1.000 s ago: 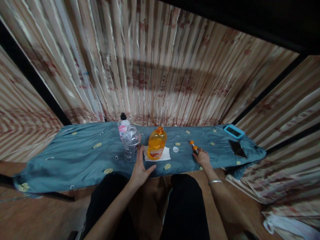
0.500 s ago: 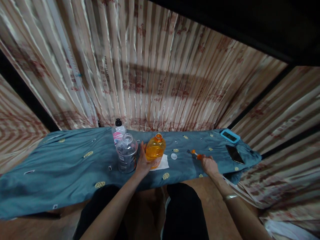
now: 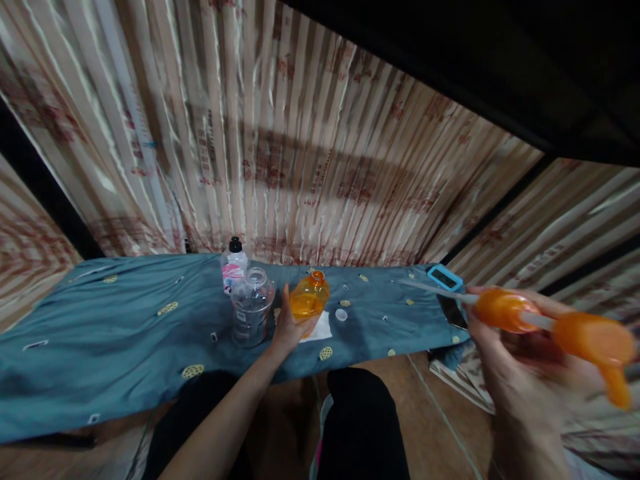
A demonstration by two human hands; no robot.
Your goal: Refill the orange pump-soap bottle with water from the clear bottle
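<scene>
My left hand [image 3: 286, 325] grips the side of an open orange bottle [image 3: 310, 298] that stands on a white paper [image 3: 323, 329] on the blue cloth [image 3: 125, 333]. My right hand [image 3: 505, 363] is raised close to the camera at the right and holds an orange pump sprayer head [image 3: 550, 323] with its thin tube pointing left. The sprayer is blurred. A clear empty jar [image 3: 250, 305] stands just left of my left hand, with a pink-labelled bottle with a black cap [image 3: 233, 265] behind it. A small white cap [image 3: 341, 315] lies right of the orange bottle.
A phone in a blue case [image 3: 444, 277] and a dark phone [image 3: 450, 308] lie at the cloth's right end. Striped curtain fabric [image 3: 300, 147] hangs behind the low covered table. My dark-trousered knees [image 3: 360, 413] sit in front of it, over a brown floor.
My right hand lifted the orange sprayer head off the cloth and brought it up close at the right. My left hand moved from the cloth onto the orange bottle and stays there.
</scene>
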